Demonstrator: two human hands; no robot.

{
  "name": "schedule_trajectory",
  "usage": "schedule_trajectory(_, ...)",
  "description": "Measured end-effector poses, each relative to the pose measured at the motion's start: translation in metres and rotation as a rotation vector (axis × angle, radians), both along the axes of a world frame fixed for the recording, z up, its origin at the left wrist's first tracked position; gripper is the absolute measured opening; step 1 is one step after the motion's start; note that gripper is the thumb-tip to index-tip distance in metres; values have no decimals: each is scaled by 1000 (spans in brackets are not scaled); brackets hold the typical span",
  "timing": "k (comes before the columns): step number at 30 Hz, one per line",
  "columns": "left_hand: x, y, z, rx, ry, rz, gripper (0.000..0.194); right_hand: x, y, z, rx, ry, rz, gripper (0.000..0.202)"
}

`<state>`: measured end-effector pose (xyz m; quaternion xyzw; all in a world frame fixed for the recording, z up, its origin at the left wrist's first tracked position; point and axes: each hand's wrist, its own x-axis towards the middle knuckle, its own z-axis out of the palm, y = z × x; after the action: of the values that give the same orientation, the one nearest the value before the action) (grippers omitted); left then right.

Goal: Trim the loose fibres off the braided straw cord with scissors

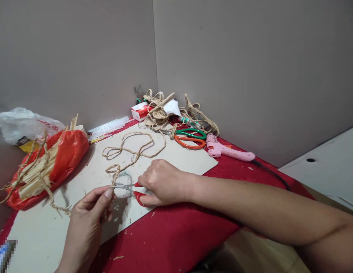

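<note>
A view from above of two bare hands working at a table (176,242) covered in red cloth, set into a corner of plain grey walls. The right hand (162,182) reaches in from the right and is closed around the red handles of a small pair of scissors (128,188), whose silver blades point left. The left hand (89,212) comes up from the bottom edge, its thumb and fingers pinching the end of a jute rope (131,151) right at the blade tips. The rope runs away from the hands in loose loops across a pale cardboard sheet (179,153) that lies on the cloth under the hands. To the left on the sheet lies an orange plastic bag (68,151) holding dry straw-coloured strips, with a white plastic bag (22,123) behind it. In the far corner sits a tangle of more rope (162,112), beside a larger pair of scissors with green and orange handles (190,137). Just right of those lies a pink glue gun (227,151), its black cord trailing off to the right.
</note>
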<state>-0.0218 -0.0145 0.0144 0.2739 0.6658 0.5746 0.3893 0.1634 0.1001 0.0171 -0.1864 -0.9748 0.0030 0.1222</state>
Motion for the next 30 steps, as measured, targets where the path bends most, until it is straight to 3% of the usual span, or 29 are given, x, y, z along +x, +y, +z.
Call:
schedule_trajectory(13,-1,0,-1,-4,8,3,29,0,2,3,-65,-32,44,32)
schedule_trajectory(24,-3,-4,-1,-24,244,-26,30,-1,-2,2,-347,106,-1,25)
schedule_trajectory(30,-3,-3,0,-45,293,4,32,0,-1,4,-354,71,2,22)
